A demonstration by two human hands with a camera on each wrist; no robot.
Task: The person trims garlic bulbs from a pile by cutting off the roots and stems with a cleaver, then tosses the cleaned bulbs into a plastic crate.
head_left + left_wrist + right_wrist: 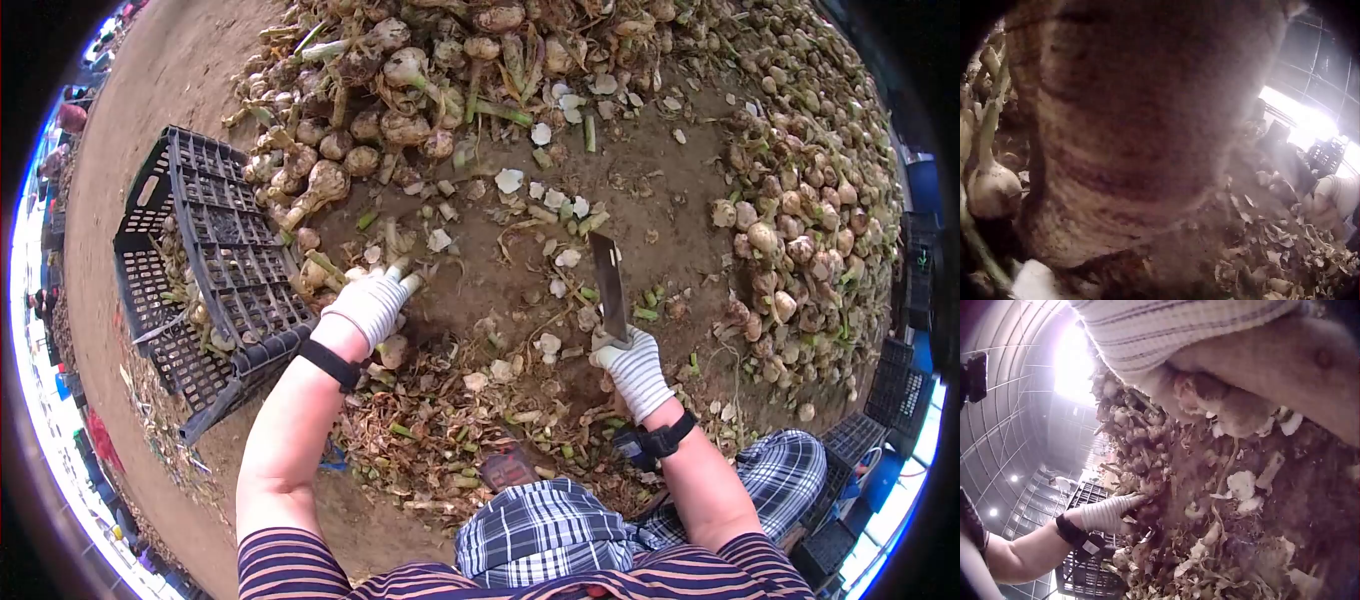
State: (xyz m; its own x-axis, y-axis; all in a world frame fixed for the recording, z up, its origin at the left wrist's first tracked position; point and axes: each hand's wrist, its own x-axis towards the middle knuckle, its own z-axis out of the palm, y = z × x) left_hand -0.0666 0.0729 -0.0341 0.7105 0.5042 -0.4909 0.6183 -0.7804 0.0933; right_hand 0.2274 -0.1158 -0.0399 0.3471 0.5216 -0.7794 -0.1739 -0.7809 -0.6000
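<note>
My right hand (632, 370), in a striped white glove, grips a broad-bladed knife (609, 280) with its blade pointing up and away from me. My gloved left hand (368, 305) reaches down among garlic at the near left edge of a heap. Cut stem pieces (410, 284) show right at its fingers, and a garlic bulb (392, 350) lies just below the hand. I cannot tell whether its fingers hold a garlic. The left wrist view shows a garlic bulb (995, 190) with its long stem beside the wrist. In the right wrist view, the left hand (1110, 512) extends toward the garlic.
A black plastic crate (240, 250) lies tipped at the left, with garlic stems inside. A large heap of untrimmed garlic (400, 75) rises ahead; a pile of bulbs (800, 235) spreads at the right. Dry leaves and cut stems (430, 430) litter the ground before my knees.
</note>
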